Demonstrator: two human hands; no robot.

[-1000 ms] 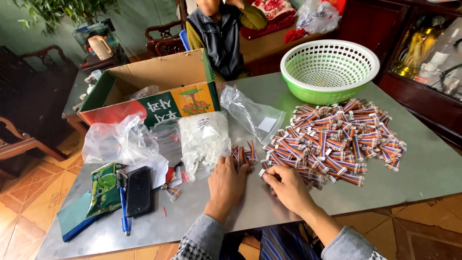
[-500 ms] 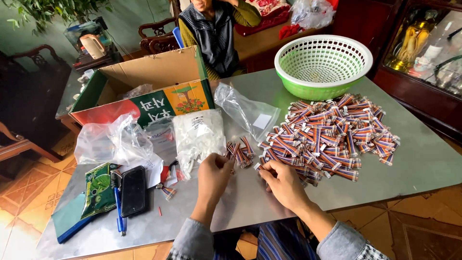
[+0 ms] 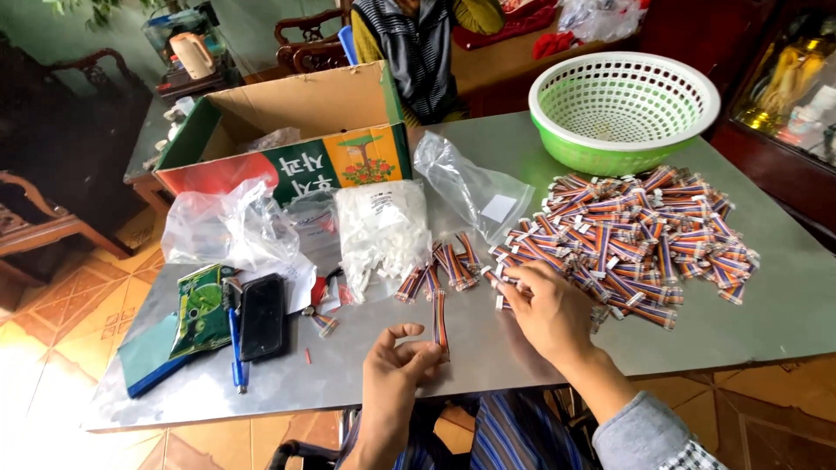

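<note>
Left hand (image 3: pixel 394 370) pinches one striped cable bundle (image 3: pixel 440 322) upright, just left of the big pile (image 3: pixel 631 235) on the tabletop (image 3: pixel 784 305). Bundle is thin with multicolour wires and white ends. Right hand (image 3: pixel 549 309), fingers curled, picks at the pile's near-left edge; the basket (image 3: pixel 623 104) sits behind the pile.

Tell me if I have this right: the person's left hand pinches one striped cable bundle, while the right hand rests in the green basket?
Not quite. In the head view the left hand does pinch one striped cable bundle, but the right hand rests at the edge of the bundle pile on the table; the green basket stands apart.
</note>
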